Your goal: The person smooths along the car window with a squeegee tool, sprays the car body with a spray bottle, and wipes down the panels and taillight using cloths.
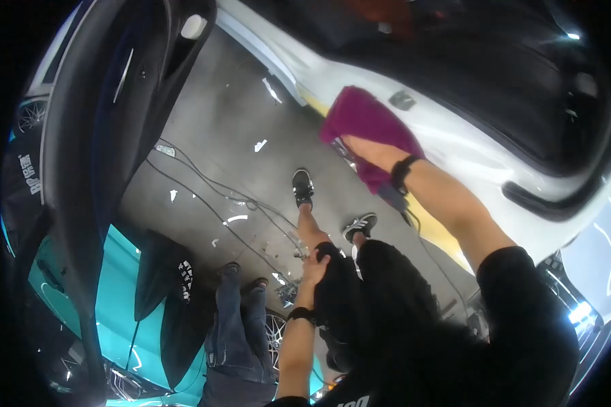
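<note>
A purple cloth [373,112] is draped over the white car's lower body edge [448,129], beside a yellow strip [449,241]. My right hand [360,148] is at this cloth, its fingers mostly hidden in the folds. My left hand [313,268] rests on my bent left knee, holding nothing, with the fingers apart. Dark bands circle both of my wrists.
An open black-trimmed car door [91,169] stands at the left. Cables [214,186] and scraps of white film [260,146] lie on the grey floor. Another person in jeans [241,332] is beside a turquoise car [119,292] partly covered in black cloth.
</note>
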Motion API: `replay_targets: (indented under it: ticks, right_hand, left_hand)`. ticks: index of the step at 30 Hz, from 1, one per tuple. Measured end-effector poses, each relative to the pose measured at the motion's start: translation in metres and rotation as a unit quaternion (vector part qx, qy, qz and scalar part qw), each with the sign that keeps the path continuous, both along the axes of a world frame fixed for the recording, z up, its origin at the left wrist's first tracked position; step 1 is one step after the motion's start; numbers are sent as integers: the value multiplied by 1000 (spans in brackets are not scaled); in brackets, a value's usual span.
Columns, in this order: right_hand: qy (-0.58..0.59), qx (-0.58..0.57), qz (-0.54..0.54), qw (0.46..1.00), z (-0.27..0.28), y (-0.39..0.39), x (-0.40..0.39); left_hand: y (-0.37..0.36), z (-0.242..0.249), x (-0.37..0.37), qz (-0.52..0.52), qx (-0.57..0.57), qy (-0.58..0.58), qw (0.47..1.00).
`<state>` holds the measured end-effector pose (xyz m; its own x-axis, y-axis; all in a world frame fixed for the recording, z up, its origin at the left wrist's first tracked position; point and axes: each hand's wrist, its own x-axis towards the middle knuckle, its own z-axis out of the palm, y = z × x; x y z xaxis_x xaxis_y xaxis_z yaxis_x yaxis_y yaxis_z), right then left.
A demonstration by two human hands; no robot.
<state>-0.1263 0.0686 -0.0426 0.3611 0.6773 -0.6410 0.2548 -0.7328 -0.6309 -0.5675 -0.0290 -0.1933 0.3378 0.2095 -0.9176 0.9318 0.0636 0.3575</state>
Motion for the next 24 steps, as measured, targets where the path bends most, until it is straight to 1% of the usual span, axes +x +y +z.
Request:
replay_targets:
  ticks: [1,2,3,4,5,6,7,8,9,11,12,13,16,18,20,22,24]
  right_hand:
    - [-9,1,13,1000,-26,15,2]
    - [-17,0,25,1000,-54,29,4]
    - [-27,0,36,999,-79,42,8]
    - [-37,-3,51,998,-105,55,13]
    - [-49,-7,63,997,-130,67,16]
    - [-62,-8,76,995,-156,81,20]
    - [-75,-13,89,993,-179,91,24]
    - [-94,-16,103,990,-202,105,30]
    - [-113,-17,116,987,-225,117,35]
    - [-141,-21,137,980,-262,139,41]
    - [-154,-22,145,977,-281,149,44]
    - [-169,-26,150,974,-293,156,44]
    - [-223,-26,158,962,-313,168,39]
    - [-256,-22,161,953,-311,166,33]
    - [-281,-15,166,945,-300,159,27]
    - [-289,-12,175,941,-278,148,23]
    - [-287,-8,187,940,-250,136,18]
  left_hand:
    - [-4,-6,6,-65,4,25,998]
    - [0,1,19,-60,-1,29,998]
    - [12,15,42,-88,1,68,994]
    - [14,14,57,-115,2,106,988]
    - [10,-3,56,-107,-5,108,988]
    - [3,-19,53,-71,57,108,990]
    - [13,-17,63,-34,118,107,987]
    - [22,-10,71,-62,114,101,986]
    - [25,-13,75,-47,109,105,987]
    - [25,-25,72,6,128,103,986]
    - [23,-23,72,37,150,87,984]
    - [22,-21,69,53,145,100,983]
    - [18,-29,61,70,148,100,981]
    - [5,-33,52,88,183,86,975]
    - [0,-31,48,106,184,80,974]
    - [-9,-28,45,121,177,94,972]
    - [-23,-35,39,140,176,82,971]
